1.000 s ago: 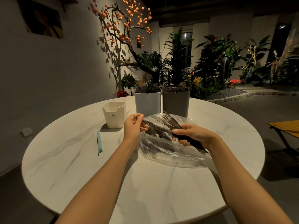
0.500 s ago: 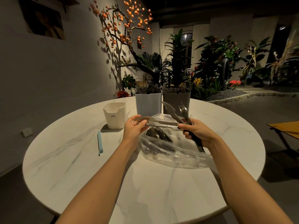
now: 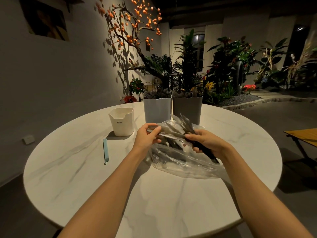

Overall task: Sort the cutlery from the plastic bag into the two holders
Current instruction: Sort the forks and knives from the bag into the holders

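A clear plastic bag (image 3: 185, 166) holding several dark pieces of cutlery lies on the round marble table (image 3: 85, 169). My right hand (image 3: 205, 140) grips a bundle of black-handled cutlery (image 3: 186, 125), its blurred heads pointing up and away. My left hand (image 3: 145, 137) pinches a light-handled piece (image 3: 169, 135) that lies across between both hands, above the bag. Behind the bag stand two tall holders, a light grey one (image 3: 157, 110) and a darker grey one (image 3: 187, 109), both with cutlery tops showing.
A small white cup marked CRBW (image 3: 121, 121) stands left of the holders. A thin light-blue stick (image 3: 105, 152) lies on the table's left part. Plants and a tree with orange fruit stand behind the table. A wooden table edge (image 3: 303, 134) shows at right.
My right hand raised the black-handled bundle upright, then tilted it back down and lower towards the bag. My left hand kept its hold on the light-handled piece and barely moved.
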The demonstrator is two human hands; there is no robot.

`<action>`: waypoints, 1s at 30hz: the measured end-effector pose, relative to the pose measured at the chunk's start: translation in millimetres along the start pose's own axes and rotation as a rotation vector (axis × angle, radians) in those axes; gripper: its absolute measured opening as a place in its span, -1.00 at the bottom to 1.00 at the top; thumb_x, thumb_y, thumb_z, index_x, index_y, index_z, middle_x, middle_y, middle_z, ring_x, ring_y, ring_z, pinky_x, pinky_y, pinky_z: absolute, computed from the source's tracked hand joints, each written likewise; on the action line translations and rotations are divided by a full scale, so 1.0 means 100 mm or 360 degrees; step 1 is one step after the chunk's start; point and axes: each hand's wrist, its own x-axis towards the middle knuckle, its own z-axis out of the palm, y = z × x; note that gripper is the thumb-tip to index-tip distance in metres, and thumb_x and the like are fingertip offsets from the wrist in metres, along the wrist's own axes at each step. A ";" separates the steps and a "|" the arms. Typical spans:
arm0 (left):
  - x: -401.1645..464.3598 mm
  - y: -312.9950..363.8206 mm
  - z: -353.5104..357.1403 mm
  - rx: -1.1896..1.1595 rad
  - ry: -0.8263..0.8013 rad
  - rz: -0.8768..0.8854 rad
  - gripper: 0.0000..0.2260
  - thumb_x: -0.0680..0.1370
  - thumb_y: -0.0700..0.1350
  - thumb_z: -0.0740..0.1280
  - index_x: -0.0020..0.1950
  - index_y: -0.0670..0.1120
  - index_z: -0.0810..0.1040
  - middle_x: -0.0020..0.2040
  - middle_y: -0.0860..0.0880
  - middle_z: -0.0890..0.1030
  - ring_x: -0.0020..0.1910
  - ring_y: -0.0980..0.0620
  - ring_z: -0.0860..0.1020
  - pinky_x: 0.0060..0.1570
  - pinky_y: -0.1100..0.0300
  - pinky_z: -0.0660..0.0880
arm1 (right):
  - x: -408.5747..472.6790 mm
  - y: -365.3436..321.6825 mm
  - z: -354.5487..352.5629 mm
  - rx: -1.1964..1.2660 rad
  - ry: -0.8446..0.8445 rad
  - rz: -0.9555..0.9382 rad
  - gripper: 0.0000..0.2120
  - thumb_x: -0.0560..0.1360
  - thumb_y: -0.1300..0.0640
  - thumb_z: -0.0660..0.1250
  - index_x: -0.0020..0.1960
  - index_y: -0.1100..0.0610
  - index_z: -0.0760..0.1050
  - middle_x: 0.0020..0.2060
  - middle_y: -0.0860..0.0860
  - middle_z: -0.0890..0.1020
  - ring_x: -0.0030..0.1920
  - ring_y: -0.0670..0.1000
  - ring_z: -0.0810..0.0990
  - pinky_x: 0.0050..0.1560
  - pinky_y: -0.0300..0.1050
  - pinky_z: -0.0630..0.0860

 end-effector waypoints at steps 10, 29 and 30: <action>-0.04 -0.06 0.02 0.1613 0.0244 0.1276 -0.69 0.51 0.16 0.35 0.05 -0.05 0.50 0.07 -0.04 0.47 0.06 -0.01 0.38 0.09 0.18 0.29 | 0.03 0.02 0.05 -0.0136 0.0045 -0.0063 -0.88 0.59 0.17 0.25 0.04 0.24 0.46 -0.28 0.08 0.59 -0.41 -0.03 0.42 -0.47 -0.30 0.43; -0.05 -0.04 -0.07 0.1601 0.0023 0.0895 -0.89 0.67 -0.06 0.15 0.08 -0.09 0.34 -0.08 -0.07 0.60 -0.21 -0.10 0.58 -0.19 -0.04 0.57 | 0.04 0.05 -0.02 0.0173 0.0261 -0.0094 -0.85 0.64 0.19 0.17 0.14 0.27 0.36 -0.25 0.08 0.59 -0.52 -0.09 0.38 -0.51 -0.29 0.38; -0.05 -0.04 -0.05 0.1534 0.0019 0.0824 -0.88 0.67 -0.06 0.13 0.12 -0.09 0.34 -0.07 -0.08 0.62 -0.20 -0.09 0.59 -0.17 -0.04 0.59 | 0.04 0.05 -0.01 0.0190 0.0267 -0.0102 -0.86 0.64 0.19 0.17 0.12 0.26 0.37 -0.24 0.09 0.59 -0.52 -0.09 0.38 -0.51 -0.28 0.38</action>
